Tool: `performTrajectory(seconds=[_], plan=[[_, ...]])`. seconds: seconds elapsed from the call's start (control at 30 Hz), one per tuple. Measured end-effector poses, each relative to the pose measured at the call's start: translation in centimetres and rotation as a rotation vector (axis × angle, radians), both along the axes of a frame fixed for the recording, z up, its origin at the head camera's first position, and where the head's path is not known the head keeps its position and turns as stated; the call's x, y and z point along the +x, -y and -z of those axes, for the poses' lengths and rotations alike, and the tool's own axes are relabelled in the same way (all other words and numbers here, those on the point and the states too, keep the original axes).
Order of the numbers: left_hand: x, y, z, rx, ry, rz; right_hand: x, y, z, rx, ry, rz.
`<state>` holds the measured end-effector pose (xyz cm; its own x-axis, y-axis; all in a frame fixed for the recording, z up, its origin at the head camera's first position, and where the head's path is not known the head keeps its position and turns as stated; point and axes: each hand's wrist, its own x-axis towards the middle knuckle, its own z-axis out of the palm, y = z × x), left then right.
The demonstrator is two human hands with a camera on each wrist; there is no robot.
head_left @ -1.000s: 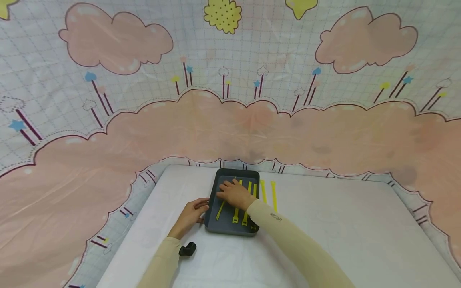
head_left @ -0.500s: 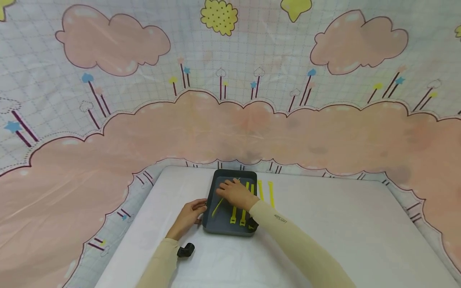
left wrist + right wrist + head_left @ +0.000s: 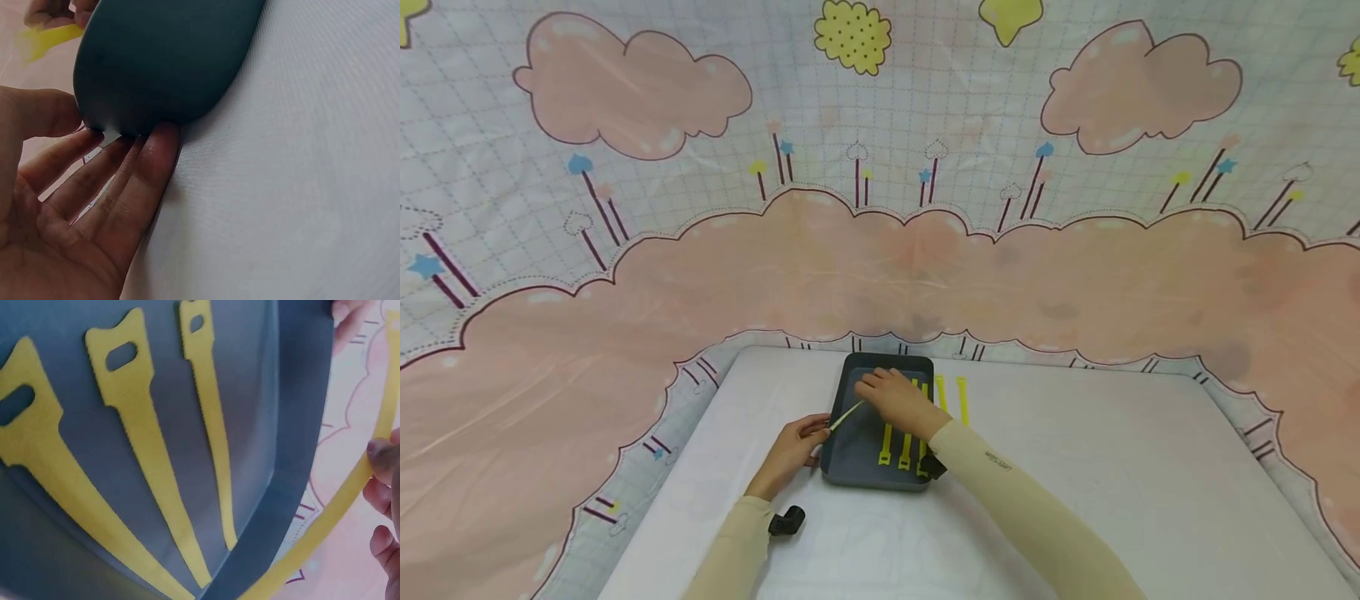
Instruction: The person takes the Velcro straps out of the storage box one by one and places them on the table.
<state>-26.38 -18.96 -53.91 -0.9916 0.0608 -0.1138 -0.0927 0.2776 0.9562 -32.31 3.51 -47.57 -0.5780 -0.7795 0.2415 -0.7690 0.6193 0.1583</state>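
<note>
- Yellow strap (image 3: pixel 846 417) slants above the left side of the grey tray (image 3: pixel 859 468), running toward the left hand (image 3: pixel 793 446). A second ago it lay askew on the tray floor; now it is lifted, so this pick-up looks done.
- That left hand is open, its fingers nearly straight, with thumb and fingertips touching the tray's outer corner, as if steadying it. Whether the strap's end touches it, I cannot tell.
- Right of it, the right hand (image 3: pixel 898 400) reaches over the tray, thumb and fingers closed in a pinch on the lifted strap partway along its length.
- Further right, three straps (image 3: pixel 905 457) lie side by side in the tray, apparently undisturbed by the lift.
- Rightmost, two more straps (image 3: pixel 963 400) lie on the white table (image 3: pixel 1150 450), just outside the tray.
</note>
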Motion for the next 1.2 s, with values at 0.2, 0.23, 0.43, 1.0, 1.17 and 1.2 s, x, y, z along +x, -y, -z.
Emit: performTrajectory(seconds=[0.2, 0.23, 0.43, 1.0, 1.17, 1.2], plan=[[0.1, 0.1, 0.0, 0.011, -0.002, 0.003, 0.4, -0.4, -0.6, -0.117, 0.049, 0.009], [0.1, 0.0, 0.0, 0.013, 0.001, 0.003, 0.5, -0.5, -0.7, -0.139, 0.054, 0.013], [0.2, 0.1, -0.2, 0.002, 0.012, 0.002, 0.6, -0.6, -1.0, -0.301, 0.072, 0.012], [0.0, 0.1, -0.5, -0.013, 0.004, 0.007, 0.4, -0.9, -1.1, -0.796, 0.376, 0.209], [0.2, -0.1, -0.5, -0.011, 0.011, -0.005, 0.5, -1.2, -0.9, -0.910, 0.471, 0.241], [0.2, -0.1, -0.5, -0.014, 0.011, -0.004, 0.6, -1.3, -0.9, -0.933, 0.489, 0.250]])
